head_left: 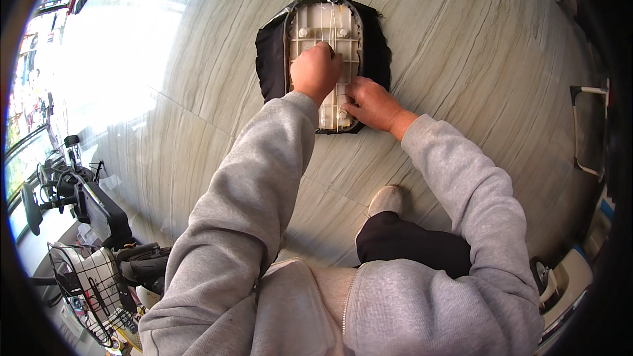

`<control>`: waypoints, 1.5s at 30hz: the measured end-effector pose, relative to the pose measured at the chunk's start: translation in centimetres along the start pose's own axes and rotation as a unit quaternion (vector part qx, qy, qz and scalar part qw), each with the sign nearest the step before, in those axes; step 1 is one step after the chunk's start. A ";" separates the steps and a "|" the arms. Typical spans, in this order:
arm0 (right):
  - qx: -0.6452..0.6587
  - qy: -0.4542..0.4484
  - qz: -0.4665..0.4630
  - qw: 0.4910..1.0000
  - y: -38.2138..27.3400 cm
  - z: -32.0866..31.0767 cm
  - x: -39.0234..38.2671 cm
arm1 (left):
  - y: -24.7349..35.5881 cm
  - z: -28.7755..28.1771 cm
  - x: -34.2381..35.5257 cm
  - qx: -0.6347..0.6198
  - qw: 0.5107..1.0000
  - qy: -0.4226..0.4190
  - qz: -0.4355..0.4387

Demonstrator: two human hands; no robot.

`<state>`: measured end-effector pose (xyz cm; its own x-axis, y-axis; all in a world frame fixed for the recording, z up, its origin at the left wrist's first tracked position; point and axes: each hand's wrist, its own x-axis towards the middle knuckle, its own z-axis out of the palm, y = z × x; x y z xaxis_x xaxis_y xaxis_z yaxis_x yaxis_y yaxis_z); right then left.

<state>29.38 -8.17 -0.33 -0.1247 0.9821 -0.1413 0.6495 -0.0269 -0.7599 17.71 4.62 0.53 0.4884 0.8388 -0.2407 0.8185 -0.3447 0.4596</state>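
A long oval pad (pixel 376 46) lies underside up on the floor, with black cover material around a white ribbed plastic base (pixel 316 16) that has round fittings and thin strands along it. My left hand (pixel 315 69) is closed over the middle of the base; what its fingers grip is hidden. Lower down, at the base's right side, my right hand (pixel 372 105) has bent fingers pressed on the plastic and rim, closed around something too small to make out.
Pale veined floor (pixel 461 92) surrounds the pad. Scooters or bikes with a wire basket (pixel 82 283) line the lower left. A metal tubular frame (pixel 577 128) stands at the right, with a wheeled item (pixel 554 273) below it. My shoe (pixel 386 201) is below my right hand.
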 end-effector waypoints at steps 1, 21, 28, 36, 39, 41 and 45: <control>0.000 -0.001 0.000 1.000 0.0 0.0 0.0 | -0.1 0.0 0.1 0.008 1.000 -0.002 0.003; -0.007 0.024 0.032 0.999 -0.8 0.2 0.0 | -1.7 -0.2 -0.4 -0.035 0.992 -0.030 0.115; -0.021 0.049 0.033 0.998 -1.0 0.8 0.2 | -1.9 -0.5 -0.3 -0.028 0.990 -0.041 0.132; -0.027 0.074 0.039 0.996 -1.0 1.5 0.2 | -1.9 -0.5 -0.4 -0.029 0.991 -0.042 0.125; -0.027 0.078 0.046 0.996 -1.1 1.5 0.2 | -1.8 -0.5 -0.4 -0.026 0.991 -0.043 0.122; -0.024 0.076 0.048 0.996 -1.1 1.5 0.2 | -1.8 -0.6 -0.3 -0.017 0.992 -0.048 0.118; -0.021 0.082 0.043 0.995 -1.1 1.5 0.1 | -1.8 -0.7 -0.3 -0.017 0.992 -0.052 0.118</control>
<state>27.56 -8.28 -0.46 0.0554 0.9937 -0.0971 0.6841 -0.1086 -0.7212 15.93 5.30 0.37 0.6945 0.6884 -0.2093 0.6683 -0.5094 0.5421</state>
